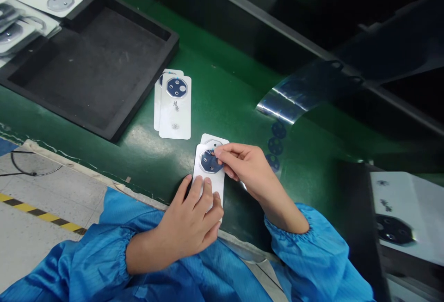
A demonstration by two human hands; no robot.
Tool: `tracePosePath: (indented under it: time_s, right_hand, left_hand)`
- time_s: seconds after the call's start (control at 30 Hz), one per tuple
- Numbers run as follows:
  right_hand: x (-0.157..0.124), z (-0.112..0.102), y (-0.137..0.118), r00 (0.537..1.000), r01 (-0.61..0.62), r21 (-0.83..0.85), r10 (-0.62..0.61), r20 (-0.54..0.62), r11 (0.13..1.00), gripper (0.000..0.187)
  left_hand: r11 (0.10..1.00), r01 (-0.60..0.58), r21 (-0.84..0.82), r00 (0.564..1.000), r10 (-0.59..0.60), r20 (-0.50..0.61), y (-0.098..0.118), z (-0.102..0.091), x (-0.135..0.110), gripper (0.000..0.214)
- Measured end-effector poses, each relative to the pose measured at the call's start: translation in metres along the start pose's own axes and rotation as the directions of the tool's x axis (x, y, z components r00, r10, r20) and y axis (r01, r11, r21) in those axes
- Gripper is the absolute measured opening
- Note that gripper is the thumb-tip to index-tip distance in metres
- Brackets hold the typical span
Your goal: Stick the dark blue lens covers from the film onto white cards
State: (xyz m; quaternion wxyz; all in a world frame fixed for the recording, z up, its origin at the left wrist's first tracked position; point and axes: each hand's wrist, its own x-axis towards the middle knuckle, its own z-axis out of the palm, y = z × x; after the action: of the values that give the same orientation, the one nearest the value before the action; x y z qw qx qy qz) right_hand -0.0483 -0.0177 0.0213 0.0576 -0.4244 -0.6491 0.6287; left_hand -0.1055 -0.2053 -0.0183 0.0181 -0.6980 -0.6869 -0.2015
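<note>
A white phone back cover (217,182) with an octagonal camera ring lies on the green bench, overlapping a second white cover (204,138) behind it. My left hand (194,214) rests on its lower part with fingers spread, pressing it down. Over the camera ring, my right hand (246,165) has thumb and index finger pinched at the upper edge of a dark blue film (210,163) that covers the ring's middle. The fingertips hide part of that edge. Two more white covers (175,117), overlapping, lie farther left, the top one with blue film in its ring.
A black tray (93,61) stands at left, with several covers (60,2) in its far part. At right, a clear strip (277,107) carries round blue films (275,146) and curls upward. Another cover (398,200) lies on a black tray at far right.
</note>
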Motion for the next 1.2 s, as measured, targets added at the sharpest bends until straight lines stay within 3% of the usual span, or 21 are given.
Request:
tracePosePath:
  time_s: [1.2]
  right_hand:
    - [-0.0023, -0.0011, 0.0035, 1.0, 0.023, -0.022, -0.023, 0.013, 0.999, 0.029]
  left_hand:
    - [1.0, 0.0, -0.016, 1.0, 0.0, -0.002, -0.0014, 0.0004, -0.0003, 0.04]
